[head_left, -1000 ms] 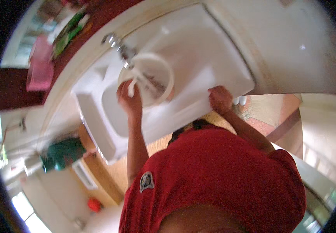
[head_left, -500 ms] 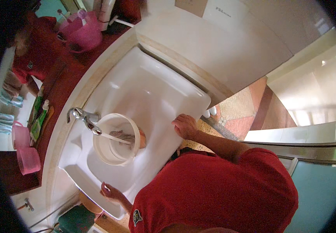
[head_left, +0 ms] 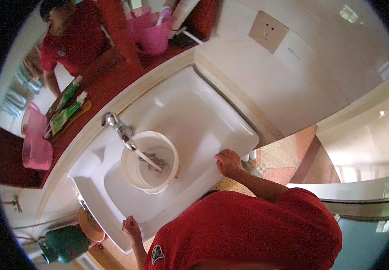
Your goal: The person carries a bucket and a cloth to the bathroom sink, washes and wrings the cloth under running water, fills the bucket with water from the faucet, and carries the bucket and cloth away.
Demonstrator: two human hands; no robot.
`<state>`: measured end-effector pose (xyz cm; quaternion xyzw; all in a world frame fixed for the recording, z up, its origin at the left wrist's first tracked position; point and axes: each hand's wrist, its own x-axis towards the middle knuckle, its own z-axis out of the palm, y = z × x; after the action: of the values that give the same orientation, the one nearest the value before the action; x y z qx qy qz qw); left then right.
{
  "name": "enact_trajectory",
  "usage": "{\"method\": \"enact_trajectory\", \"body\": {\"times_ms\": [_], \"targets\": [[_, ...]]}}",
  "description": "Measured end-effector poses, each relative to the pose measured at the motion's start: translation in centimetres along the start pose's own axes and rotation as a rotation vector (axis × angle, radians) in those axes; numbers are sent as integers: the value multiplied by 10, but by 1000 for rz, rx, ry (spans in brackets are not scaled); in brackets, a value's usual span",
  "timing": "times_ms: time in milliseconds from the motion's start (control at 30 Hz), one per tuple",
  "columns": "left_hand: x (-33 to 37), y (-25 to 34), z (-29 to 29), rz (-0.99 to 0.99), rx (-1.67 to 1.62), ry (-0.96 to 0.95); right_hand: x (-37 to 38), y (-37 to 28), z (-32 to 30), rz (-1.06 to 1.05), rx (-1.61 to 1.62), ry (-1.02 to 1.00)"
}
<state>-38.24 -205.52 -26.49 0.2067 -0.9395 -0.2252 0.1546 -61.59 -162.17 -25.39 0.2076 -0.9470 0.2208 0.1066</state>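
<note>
- Head view: a white bucket (head_left: 133,173) stands in the white sink (head_left: 194,117), its round mouth facing upward; its long axis runs from rim to base, roughly upright as I see it.
- Out of the chrome tap (head_left: 121,131), a stream of water (head_left: 146,158) slants into the bucket, reaching a greyish patch too blurred to make out.
- Near the sink's front edge, the right hand (head_left: 228,162) has bent fingers; I can't tell whether it's closed.
- By the sink's left front part, the left hand (head_left: 132,228) curls its fingers; whether they close fully, I can't tell.
- Farther off, a pink cup (head_left: 37,154) sits on the dark red shelf (head_left: 88,85).
</note>
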Motion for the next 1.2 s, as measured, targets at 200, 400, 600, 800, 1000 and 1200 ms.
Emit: {"method": "enact_trajectory", "body": {"times_ms": [200,400,600,800,1000,1200], "targets": [[-53,-3,21,-102,-112,70,4,3,5,-78,38,32],[-36,38,16,-241,-15,58,5,11,6,-70,15,63],[-36,27,20,-178,22,110,8,7,4,-105,42,109],[-42,46,6,-154,77,111,-2,5,-1,-68,230,27],[-52,22,21,-176,144,108,-20,32,-25,-67,414,167],[-48,13,22,-181,180,148,-33,52,-33,-84,349,107]]}}
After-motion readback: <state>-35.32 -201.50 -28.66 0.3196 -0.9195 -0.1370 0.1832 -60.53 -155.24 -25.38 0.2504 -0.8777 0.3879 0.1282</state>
